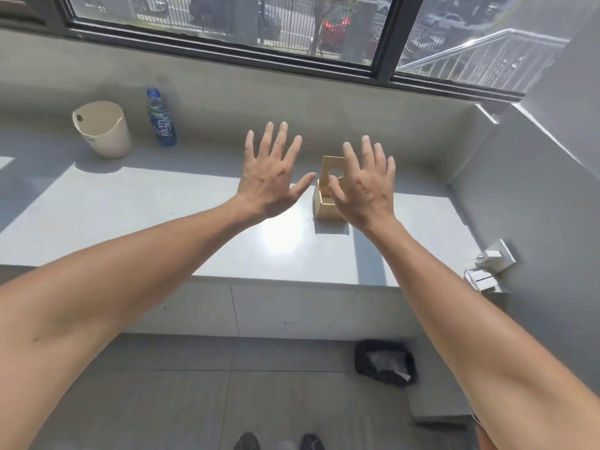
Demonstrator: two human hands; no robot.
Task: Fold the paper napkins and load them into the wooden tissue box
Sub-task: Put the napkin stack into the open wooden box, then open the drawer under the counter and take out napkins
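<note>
A small wooden tissue box (327,207) stands on the grey counter (162,216), its lid with an oval hole raised behind it. My right hand (367,186) is held up in front of the box with fingers spread, covering most of it. My left hand (271,172) hovers just left of the box, palm down, fingers spread, holding nothing. No paper napkins show anywhere in view.
A cream bucket (103,128) and a blue drink bottle (161,118) stand at the counter's back left. A wall socket with a charger (493,256) is on the right wall. A black bin (384,362) sits on the floor below. My shoes (279,441) show at the bottom.
</note>
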